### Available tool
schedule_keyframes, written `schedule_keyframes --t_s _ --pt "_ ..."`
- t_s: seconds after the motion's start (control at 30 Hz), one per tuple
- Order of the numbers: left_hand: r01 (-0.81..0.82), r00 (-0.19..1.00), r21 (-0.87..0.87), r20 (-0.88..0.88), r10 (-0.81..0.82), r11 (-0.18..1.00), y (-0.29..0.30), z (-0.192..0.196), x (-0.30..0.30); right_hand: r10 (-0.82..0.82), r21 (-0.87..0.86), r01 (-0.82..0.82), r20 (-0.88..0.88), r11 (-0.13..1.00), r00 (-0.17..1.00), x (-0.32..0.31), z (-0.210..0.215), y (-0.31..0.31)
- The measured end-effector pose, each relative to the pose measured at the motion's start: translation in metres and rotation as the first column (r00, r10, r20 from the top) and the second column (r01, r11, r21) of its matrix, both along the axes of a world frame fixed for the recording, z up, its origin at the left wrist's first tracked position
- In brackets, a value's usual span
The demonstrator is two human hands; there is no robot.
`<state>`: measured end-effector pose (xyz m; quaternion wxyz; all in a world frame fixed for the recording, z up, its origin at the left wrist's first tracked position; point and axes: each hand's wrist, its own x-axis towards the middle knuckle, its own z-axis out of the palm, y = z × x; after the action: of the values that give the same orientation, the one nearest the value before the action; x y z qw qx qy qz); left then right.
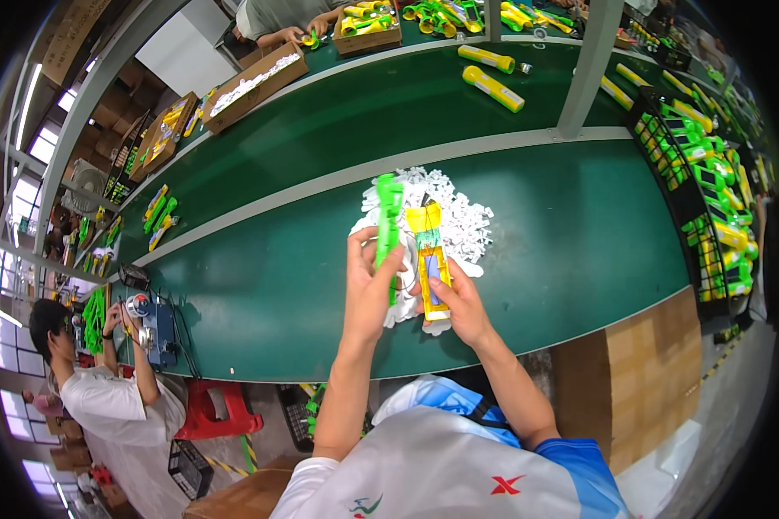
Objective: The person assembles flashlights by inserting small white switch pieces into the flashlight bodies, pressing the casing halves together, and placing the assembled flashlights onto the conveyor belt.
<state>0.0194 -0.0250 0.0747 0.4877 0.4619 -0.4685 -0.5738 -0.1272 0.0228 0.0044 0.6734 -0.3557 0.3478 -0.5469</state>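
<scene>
My left hand [372, 275] is closed around a bright green plastic flashlight shell half [389, 221], held upright with its wide end away from me. In my right hand [460, 304] is a yellow flashlight shell half [430, 227], its open inside facing up. A green circuit board and a blue-violet cylindrical cell lie inside it. Thin dark wire seems to run between the two halves, which are held apart side by side. Beneath and beyond both hands a heap of small white plastic parts [463, 221] spreads over the green table [571, 251].
A black crate [679, 186] full of yellow and green flashlights stands at the right. Beyond a metal rail, yellow flashlights [493, 88] lie on a green belt. A box of white parts [255, 86] is far left. Co-workers sit at left [112, 398] and far side.
</scene>
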Motion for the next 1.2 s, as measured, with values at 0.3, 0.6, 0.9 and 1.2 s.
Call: schedule_keyframes --t_s 0.3,0.6,0.9,1.2 --pt "0.180 0.878 -0.436 0.475 0.056 0.882 0.041 0.026 -0.027 -0.073 -0.137 0.052 -0.154 0.989 0.985 0.016 -0.008 -0.002" --pt "-0.087 0.913 0.122 -0.387 0.128 0.989 0.045 -0.048 -0.008 -0.281 -0.355 0.177 -0.268 0.918 0.922 0.042 -0.002 0.007" --pt "-0.128 0.822 0.289 -0.504 0.264 0.949 0.058 -0.061 0.006 -0.519 -0.467 0.234 -0.702 0.853 0.488 -0.003 0.020 0.031" --pt "-0.147 0.862 0.256 -0.441 0.251 0.955 0.062 -0.061 0.017 -0.331 -0.316 0.103 -0.921 0.943 0.206 -0.059 -0.008 0.025"
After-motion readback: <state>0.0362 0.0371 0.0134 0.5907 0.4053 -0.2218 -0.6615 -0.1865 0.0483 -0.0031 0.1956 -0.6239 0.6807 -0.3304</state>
